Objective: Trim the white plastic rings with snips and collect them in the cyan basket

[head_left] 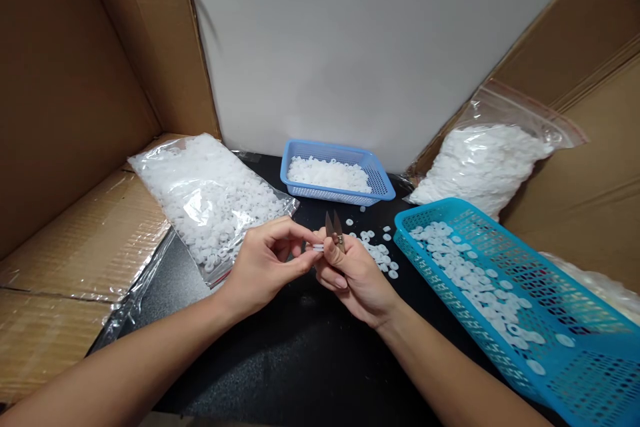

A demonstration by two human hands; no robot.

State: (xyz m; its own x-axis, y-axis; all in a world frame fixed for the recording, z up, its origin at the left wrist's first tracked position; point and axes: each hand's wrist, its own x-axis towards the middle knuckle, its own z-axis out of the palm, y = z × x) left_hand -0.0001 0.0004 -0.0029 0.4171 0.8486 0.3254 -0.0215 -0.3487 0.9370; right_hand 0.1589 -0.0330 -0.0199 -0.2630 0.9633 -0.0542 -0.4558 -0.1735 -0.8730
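My left hand (267, 260) is closed in a pinch on a small white plastic piece (318, 247), over the middle of the black table (280, 367). Close against it, my right hand (363, 280) grips a pair of thread snips (334, 223), blades pointing up and slightly apart. My right thumb also reaches the white piece, and I cannot tell whether it presses on it. Just beyond my right hand lie loose white plastic rings and discs (380, 253) on the tabletop.
A blue basket (330, 200) of small white pieces stands at the back. On the right is a larger teal basket (450, 293) holding white rings. Clear bags of white parts lie at left (210, 193) and back right (480, 160). Cardboard walls (50, 80) enclose the sides.
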